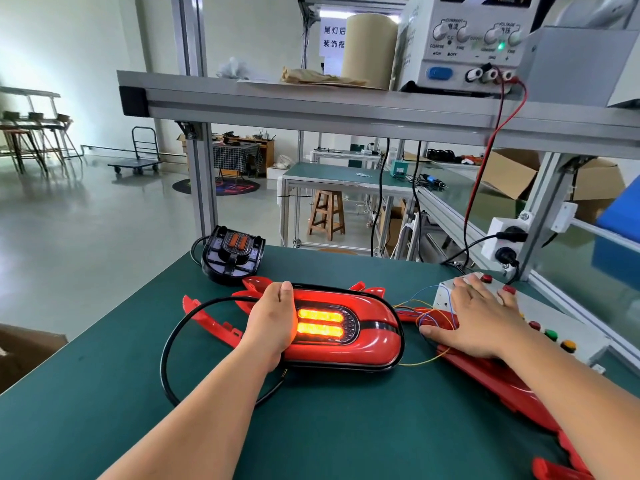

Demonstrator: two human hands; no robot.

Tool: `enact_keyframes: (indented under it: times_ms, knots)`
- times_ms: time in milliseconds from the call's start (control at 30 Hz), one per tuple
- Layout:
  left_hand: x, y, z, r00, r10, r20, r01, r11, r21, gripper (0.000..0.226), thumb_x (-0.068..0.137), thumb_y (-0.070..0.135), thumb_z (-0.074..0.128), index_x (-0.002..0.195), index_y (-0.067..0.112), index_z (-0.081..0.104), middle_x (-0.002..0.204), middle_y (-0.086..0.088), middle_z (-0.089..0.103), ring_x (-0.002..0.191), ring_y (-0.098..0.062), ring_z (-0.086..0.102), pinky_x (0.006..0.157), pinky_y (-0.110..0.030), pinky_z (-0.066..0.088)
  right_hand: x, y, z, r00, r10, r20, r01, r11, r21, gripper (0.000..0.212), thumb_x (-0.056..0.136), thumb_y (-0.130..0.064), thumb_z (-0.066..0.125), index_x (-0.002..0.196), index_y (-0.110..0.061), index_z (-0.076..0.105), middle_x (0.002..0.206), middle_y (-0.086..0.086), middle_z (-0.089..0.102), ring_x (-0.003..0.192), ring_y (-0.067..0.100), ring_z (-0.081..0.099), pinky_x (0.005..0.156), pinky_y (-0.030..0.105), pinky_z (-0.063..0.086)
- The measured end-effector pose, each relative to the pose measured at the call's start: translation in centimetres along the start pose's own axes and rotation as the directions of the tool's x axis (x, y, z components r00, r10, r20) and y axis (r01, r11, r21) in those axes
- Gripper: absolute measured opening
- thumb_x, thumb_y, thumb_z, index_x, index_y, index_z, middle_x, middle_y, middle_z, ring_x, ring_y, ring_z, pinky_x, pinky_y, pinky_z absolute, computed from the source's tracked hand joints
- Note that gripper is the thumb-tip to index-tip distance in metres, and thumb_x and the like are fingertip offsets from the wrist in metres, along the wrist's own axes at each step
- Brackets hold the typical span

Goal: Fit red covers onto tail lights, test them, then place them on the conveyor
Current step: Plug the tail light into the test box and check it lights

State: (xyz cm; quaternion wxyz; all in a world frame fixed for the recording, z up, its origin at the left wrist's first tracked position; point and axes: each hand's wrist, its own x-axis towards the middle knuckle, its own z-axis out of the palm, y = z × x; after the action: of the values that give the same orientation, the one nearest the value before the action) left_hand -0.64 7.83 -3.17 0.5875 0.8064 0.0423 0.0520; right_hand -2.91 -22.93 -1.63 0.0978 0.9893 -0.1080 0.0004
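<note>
A tail light with a red cover (367,337) lies on the green bench, its two amber bars lit and the red rim glowing. My left hand (273,320) grips its left end, thumb on top. My right hand (481,323) lies flat with fingers spread on the white button box (554,313), fingertips at its far red buttons. Thin coloured wires (420,311) run from the light to the box. Loose red covers (211,320) lie behind and left of the light, and more red covers (491,379) sit under my right forearm. A bare black tail light (233,254) rests at the bench's far edge.
A black cable (166,355) loops on the bench left of the light. A power supply (464,43) stands on the upper shelf, with red and black leads (485,157) hanging down. The conveyor (568,258) runs along the right behind a metal rail. A socket block (505,240) hangs on the frame post.
</note>
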Motion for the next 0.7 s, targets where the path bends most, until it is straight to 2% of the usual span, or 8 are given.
enact_keyframes:
  times_ms: [100, 233, 433, 700]
  knots:
    - [-0.02, 0.08, 0.0, 1.0, -0.007, 0.002, 0.007, 1.0, -0.005, 0.037, 0.104, 0.044, 0.023, 0.09, 0.02, 0.047, 0.077, 0.001, 0.047, 0.068, -0.013, 0.043, 0.057, -0.03, 0.034, -0.01, 0.01, -0.04, 1.0, 0.002, 0.006, -0.001, 1.0, -0.002, 0.126, 0.063, -0.097, 0.022, 0.154, -0.013, -0.002, 0.164, -0.001, -0.003, 0.149, 0.015, -0.011, 0.117, 0.05, 0.004]
    - [-0.08, 0.14, -0.01, 1.0, -0.005, -0.002, 0.005, 1.0, 0.002, 0.037, 0.104, 0.043, 0.023, 0.078, 0.024, 0.042, 0.074, 0.001, 0.043, 0.066, -0.013, 0.039, 0.056, -0.03, 0.032, -0.08, -0.02, -0.21, 1.0, 0.004, 0.018, -0.004, 1.0, -0.007, 0.128, 0.063, -0.097, 0.022, 0.154, -0.012, -0.002, 0.164, -0.001, -0.003, 0.149, 0.015, -0.011, 0.117, 0.051, 0.002]
    - [-0.11, 0.15, -0.03, 1.0, 0.011, -0.017, -0.011, 1.0, 0.015, 0.04, 0.104, 0.041, 0.024, 0.085, 0.018, 0.049, 0.079, -0.002, 0.049, 0.068, -0.013, 0.041, 0.056, -0.028, 0.033, -0.15, -0.14, -0.24, 1.0, 0.009, 0.015, -0.008, 1.0, -0.021, 0.125, 0.064, -0.096, 0.023, 0.154, -0.012, 0.0, 0.164, -0.001, -0.001, 0.149, 0.013, -0.011, 0.117, 0.05, -0.003]
    - [-0.18, 0.23, -0.08, 1.0, 0.001, -0.005, -0.001, 1.0, 0.021, 0.039, 0.104, 0.042, 0.023, 0.083, 0.02, 0.047, 0.077, -0.001, 0.047, 0.067, -0.013, 0.041, 0.056, -0.029, 0.032, -0.14, -0.14, -0.33, 1.0, 0.005, 0.017, -0.005, 1.0, -0.029, 0.125, 0.063, -0.097, 0.021, 0.154, -0.013, 0.001, 0.164, -0.001, 0.0, 0.149, 0.014, -0.01, 0.117, 0.05, -0.003]
